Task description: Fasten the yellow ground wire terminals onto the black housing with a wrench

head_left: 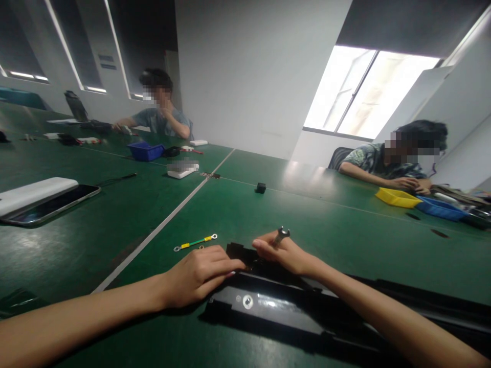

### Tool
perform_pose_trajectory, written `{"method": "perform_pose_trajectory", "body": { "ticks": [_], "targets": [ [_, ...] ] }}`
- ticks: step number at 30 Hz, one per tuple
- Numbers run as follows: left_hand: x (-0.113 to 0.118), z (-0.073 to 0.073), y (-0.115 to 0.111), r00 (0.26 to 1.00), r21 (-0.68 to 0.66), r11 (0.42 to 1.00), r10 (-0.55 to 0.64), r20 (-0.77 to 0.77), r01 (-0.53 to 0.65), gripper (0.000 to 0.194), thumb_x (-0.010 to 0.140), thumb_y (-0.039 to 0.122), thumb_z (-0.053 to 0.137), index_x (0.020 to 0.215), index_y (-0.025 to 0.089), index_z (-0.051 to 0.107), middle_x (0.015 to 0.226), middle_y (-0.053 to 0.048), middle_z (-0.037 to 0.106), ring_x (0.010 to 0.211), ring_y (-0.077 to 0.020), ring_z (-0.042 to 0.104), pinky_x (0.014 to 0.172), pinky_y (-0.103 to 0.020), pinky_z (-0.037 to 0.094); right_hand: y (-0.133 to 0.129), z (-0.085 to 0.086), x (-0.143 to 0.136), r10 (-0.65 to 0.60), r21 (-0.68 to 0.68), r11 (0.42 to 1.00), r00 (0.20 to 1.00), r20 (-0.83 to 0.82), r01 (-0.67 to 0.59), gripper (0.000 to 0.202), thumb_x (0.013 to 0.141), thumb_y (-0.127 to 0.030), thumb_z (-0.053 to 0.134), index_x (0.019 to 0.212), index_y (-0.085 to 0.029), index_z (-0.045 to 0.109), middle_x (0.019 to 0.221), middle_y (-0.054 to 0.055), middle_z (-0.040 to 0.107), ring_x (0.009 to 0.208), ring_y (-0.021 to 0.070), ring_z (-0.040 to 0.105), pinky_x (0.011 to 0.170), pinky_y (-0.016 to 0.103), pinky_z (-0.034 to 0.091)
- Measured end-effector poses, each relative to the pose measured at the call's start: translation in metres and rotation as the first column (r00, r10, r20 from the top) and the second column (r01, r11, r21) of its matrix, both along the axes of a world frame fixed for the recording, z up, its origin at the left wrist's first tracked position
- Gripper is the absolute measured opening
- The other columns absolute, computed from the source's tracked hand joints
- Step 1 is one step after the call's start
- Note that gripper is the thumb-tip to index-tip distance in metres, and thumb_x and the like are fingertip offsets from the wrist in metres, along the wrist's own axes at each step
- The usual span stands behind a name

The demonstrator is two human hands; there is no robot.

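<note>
While the left hand [199, 271] reaches its fingers onto the near-left end of a long black housing [276, 306], the right hand [282, 253] has its grip closed around a metal wrench [283, 234], whose forked end pokes up above the fist; the rest of the tool is hidden. Whether the left grip is apart or pinching something cannot be told, as its fingertips meet dark parts. The housing lies on the green bench [326, 230], beneath and between the hands, running off toward four o'clock; a round, pale fitting [248, 300] shows on its near face. Just beyond the left hand, toward eleven o'clock, lies a green wire [197, 242] with yellow sleeves and ring terminals. A small black block [261, 188] sits at twelve, a phone [53, 204] at ten. A yellow tray [398, 198] stands at two, near one seated person [383, 161]; another person [163, 115] sits at eleven.
</note>
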State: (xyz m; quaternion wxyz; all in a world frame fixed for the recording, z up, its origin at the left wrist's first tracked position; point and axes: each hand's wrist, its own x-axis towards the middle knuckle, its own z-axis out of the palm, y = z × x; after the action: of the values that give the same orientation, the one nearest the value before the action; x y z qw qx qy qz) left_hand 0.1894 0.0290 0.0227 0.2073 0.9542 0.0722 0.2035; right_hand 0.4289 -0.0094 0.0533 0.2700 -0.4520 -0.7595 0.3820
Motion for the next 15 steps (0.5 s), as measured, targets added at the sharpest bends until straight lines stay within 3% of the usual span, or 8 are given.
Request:
{"method": "perform_pose_trajectory", "body": {
  "ticks": [15],
  "targets": [
    [0.0004, -0.0009, 0.0008, 1.0, 0.018, 1.0, -0.003, 0.021, 0.003, 0.032, 0.096, 0.018, 0.035, 0.122, 0.017, 0.052, 0.096, -0.009, 0.061, 0.088, -0.02, 0.055, 0.08, -0.033, 0.045, -0.0004, -0.0011, -0.0011, -0.003, -0.043, 0.999, 1.0, -0.023, 0.002, 0.055, 0.087, -0.062, 0.039, 0.056, -0.017, 0.04, 0.053, -0.005, 0.033, 0.049, 0.0073, 0.029, 0.047, 0.022, 0.026]
  ]
}}
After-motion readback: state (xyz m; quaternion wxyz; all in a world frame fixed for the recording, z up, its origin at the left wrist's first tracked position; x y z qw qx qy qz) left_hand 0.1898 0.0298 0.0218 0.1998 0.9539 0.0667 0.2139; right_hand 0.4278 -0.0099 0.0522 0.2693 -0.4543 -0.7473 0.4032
